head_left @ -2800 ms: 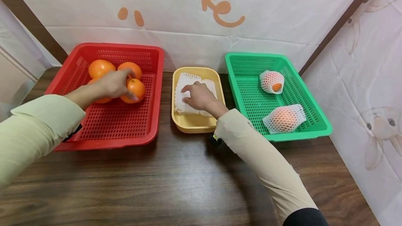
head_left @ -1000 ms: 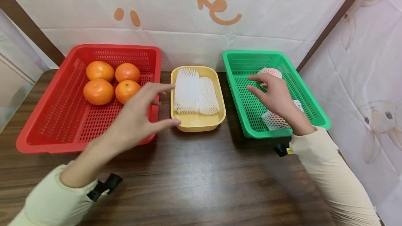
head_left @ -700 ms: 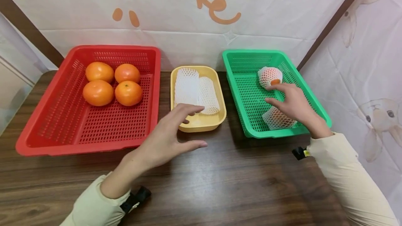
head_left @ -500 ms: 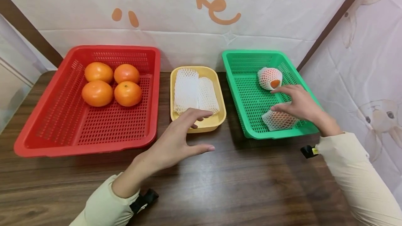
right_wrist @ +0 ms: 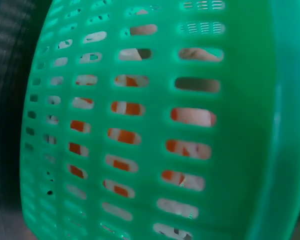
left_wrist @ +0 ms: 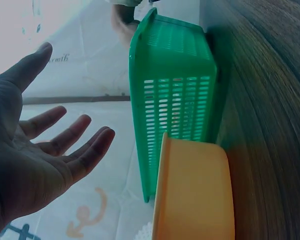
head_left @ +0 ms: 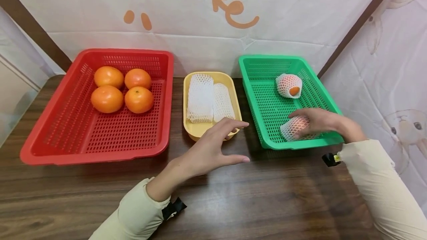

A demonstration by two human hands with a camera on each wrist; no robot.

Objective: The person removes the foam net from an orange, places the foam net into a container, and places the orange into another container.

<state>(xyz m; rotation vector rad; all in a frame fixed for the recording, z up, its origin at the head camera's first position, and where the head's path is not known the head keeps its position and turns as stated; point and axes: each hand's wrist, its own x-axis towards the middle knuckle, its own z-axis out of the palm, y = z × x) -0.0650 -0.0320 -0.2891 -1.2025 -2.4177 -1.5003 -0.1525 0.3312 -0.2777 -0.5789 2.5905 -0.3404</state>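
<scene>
When reading the head view, locate the right hand (head_left: 320, 121) right of the yellow tray (head_left: 235, 97), inside the green basket (head_left: 248, 84). Note fingers laid over the top of the near netted orange (head_left: 293, 128) and the thumb tip low on its front; treat this as a wrap-round hold, though motion blur leaves the firmness of contact uncertain. Judge the curved finger shape as matched to a round, soft-sleeved fruit. Confirm in the right wrist view: orange and white patches behind the slots of the basket wall (right_wrist: 240, 125), nothing clearer.

Locate the left hand (head_left: 213, 149) just in front of the yellow tray, above the table (head_left: 233, 203). Record fingers spread wide and nearly straight, thumb out, holding nothing; cross-check the bare palm in the left wrist view (left_wrist: 35, 150). Read the fingertips as close to the tray's front rim, without clear contact.

Find two white foam nets (head_left: 208, 99) lying flat side by side in the yellow tray, probably kept there within reach of either hand. Find a second netted orange (head_left: 288, 85) farther back in the green basket, well apart from the near one. Left of the yellow tray, find the red basket (head_left: 96, 156) with four bare oranges (head_left: 121, 90) grouped at its far end.
</scene>
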